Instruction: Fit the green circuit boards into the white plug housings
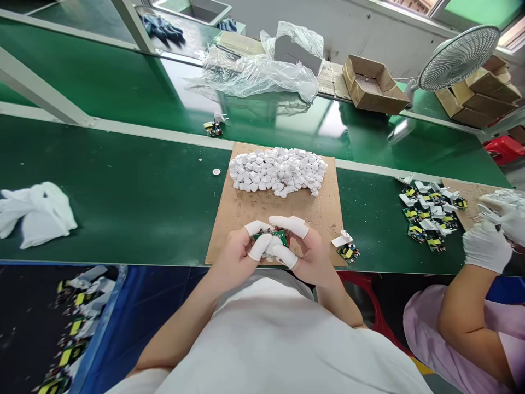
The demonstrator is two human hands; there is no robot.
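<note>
My left hand (245,247) and my right hand (304,247), with white finger cots on thumbs and fingers, are closed together round a small green circuit board (280,236). The board is held over the near edge of a brown cardboard sheet (246,216), and the fingers cover much of it. Beyond my hands, a heap of small white pieces (279,171) lies on the cardboard. Just right of my right hand rests another circuit board (348,253) with a white part attached.
Further right, a cluster of circuit boards (430,213) lies near a co-worker's gloved hand (488,246). White gloves (39,213) are at left, above a blue-rimmed bin (117,290) of boards. Behind stand a cardboard box (375,85), plastic wrap (262,76) and a fan (459,57).
</note>
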